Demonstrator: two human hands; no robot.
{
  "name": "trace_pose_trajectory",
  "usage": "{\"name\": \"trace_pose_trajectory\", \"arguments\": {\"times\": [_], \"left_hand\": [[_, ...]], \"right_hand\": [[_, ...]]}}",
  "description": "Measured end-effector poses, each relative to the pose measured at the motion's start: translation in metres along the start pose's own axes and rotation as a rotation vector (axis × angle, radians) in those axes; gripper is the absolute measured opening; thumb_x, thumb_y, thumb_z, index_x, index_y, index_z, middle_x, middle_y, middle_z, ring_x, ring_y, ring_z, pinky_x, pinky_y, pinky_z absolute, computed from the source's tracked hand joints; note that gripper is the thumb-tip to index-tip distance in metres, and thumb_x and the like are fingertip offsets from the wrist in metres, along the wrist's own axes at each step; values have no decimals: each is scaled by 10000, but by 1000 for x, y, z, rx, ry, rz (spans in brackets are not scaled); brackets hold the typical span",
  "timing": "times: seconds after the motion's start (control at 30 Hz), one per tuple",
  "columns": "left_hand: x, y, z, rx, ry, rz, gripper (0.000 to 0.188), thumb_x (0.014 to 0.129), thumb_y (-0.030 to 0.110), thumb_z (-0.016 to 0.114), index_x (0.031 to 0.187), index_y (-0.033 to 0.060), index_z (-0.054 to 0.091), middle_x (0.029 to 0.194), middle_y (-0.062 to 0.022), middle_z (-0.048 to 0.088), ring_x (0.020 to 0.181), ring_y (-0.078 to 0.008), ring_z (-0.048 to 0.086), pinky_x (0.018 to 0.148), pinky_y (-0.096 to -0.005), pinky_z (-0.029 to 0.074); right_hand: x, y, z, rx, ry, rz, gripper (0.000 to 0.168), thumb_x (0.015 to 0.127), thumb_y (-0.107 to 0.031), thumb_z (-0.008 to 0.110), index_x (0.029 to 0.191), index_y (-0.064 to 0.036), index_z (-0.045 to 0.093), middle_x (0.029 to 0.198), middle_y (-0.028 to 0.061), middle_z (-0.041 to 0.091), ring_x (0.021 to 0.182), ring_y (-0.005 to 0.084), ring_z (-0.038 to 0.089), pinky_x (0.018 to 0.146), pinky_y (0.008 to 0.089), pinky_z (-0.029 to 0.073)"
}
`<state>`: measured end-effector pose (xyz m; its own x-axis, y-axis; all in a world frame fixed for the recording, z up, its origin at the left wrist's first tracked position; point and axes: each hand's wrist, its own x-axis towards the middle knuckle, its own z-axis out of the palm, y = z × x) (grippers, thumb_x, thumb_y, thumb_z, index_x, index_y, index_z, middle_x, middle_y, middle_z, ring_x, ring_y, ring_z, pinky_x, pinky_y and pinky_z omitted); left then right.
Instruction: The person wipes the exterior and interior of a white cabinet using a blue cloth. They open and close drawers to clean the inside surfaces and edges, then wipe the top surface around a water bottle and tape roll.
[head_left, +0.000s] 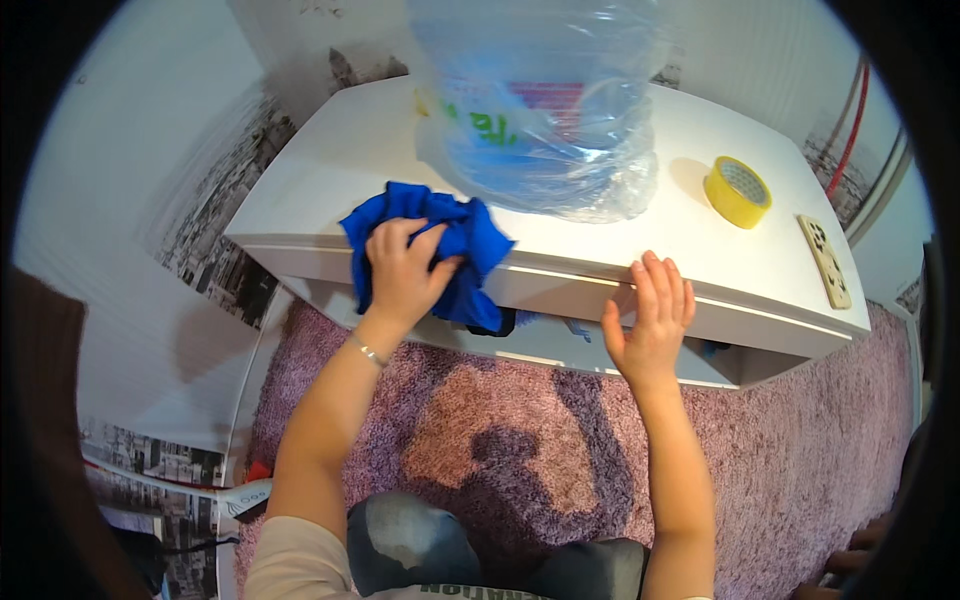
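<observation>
My left hand (405, 262) grips a crumpled blue cloth (480, 232) against the front edge of a white cabinet (570, 251), toward its left end. Part of the cloth lies on the top and part hangs down over the front. Fingers apart and holding nothing, my right hand (654, 319) rests its fingertips on the same edge, farther right. Behind the hands stands a large blue-tinted plastic bottle (517, 150) wrapped in clear plastic film (622, 180). Its upper part runs out of view.
On the cabinet's right side lie a roll of yellow tape (739, 193) and a beige strip with sockets (825, 261). Below the top is an open shelf with a dark object (495, 322). A purple patterned rug (795, 450) covers the floor. A white power strip (246, 499) is at lower left.
</observation>
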<state>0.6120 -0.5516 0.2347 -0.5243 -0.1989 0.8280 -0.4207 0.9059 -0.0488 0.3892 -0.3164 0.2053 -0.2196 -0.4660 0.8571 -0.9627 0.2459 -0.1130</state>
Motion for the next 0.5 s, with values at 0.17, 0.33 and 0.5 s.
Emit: {"name": "trace_pose_trajectory", "arguments": {"times": [0.17,0.33,0.5], "left_hand": [[9,27,4,20,-14,-6,451,724,257,781,1128,114,641,1140,-133,527,1085,-356,457,959,-479,335],[31,93,23,-54,-101,5,434,730,353,792,1119,206,667,1129,-110,527,1060,-339,455,910,-491,348],[54,175,48,-133,-105,16,374,766,386,754,1090,217,677,1080,-89,521,1018,-315,466,836,-478,381]], "right_hand": [[-1,-1,-2,89,22,46,589,799,-220,692,1347,-103,510,1395,106,537,1339,298,447,1141,456,207],[-15,15,-5,173,101,34,570,788,-197,704,1322,-110,524,1407,125,525,1332,311,458,1120,497,254],[-39,37,-13,116,131,93,588,779,-171,705,1316,-80,485,1447,209,458,1346,390,419,1100,540,263]]}}
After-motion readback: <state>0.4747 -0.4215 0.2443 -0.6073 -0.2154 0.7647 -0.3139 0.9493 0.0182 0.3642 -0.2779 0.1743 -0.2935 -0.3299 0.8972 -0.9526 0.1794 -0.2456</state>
